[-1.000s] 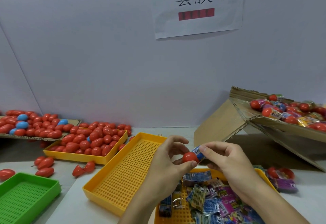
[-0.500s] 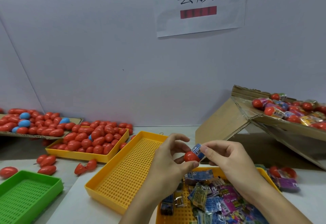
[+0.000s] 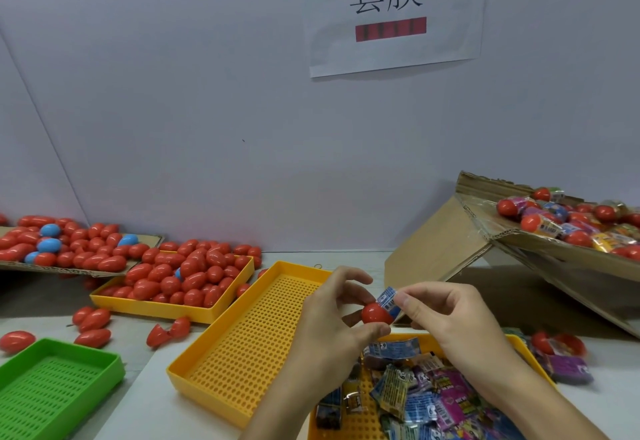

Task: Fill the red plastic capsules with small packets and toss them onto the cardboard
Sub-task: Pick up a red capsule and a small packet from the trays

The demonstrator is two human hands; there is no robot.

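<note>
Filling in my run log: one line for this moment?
step: packet into capsule | left hand: holds red capsule | right hand: pinches blue packet | tossed: not yet

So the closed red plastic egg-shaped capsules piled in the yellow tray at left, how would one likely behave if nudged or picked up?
A closed red plastic egg-shaped capsule would probably roll: it is rounded and several lie loose outside the yellow tray. The glossy shell looks smooth, so perhaps slippery. It is likely light and rigid, since the left hand holds a similar red capsule half with fingertips alone.

Packet tray (image 3: 519, 344) cut by bottom edge; right cardboard (image 3: 540, 249) and green tray (image 3: 69, 363) clipped at sides; sign's red bar (image 3: 390, 29) blurred.
</note>
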